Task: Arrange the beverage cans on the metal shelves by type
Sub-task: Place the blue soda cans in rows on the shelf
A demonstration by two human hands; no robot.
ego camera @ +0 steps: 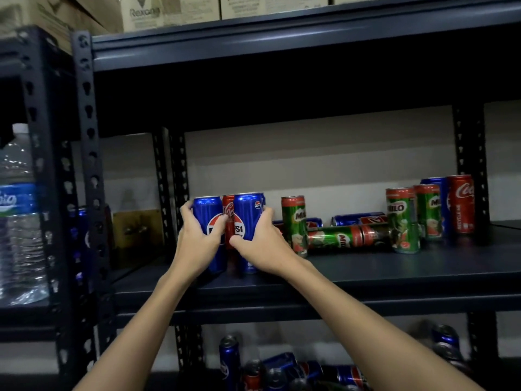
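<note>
On the metal shelf (366,266), left hand (197,244) grasping blue Pepsi can (207,213), right hand (262,246) grasping another (248,213) (upright, side by side).

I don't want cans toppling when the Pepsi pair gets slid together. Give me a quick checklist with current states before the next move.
1. Left hand grips left Pepsi can: ok.
2. Right hand grips right Pepsi can: ok.
3. Both Pepsi cans upright on the shelf: ok.
4. Gap between them clear: not ok, a Coke can stands there, behind.
5. Neighbouring Milo can upright, right of the hand: ok; whether they touch, cannot tell.
6. All Milo cans standing: not ok, one lying Milo can.
</note>
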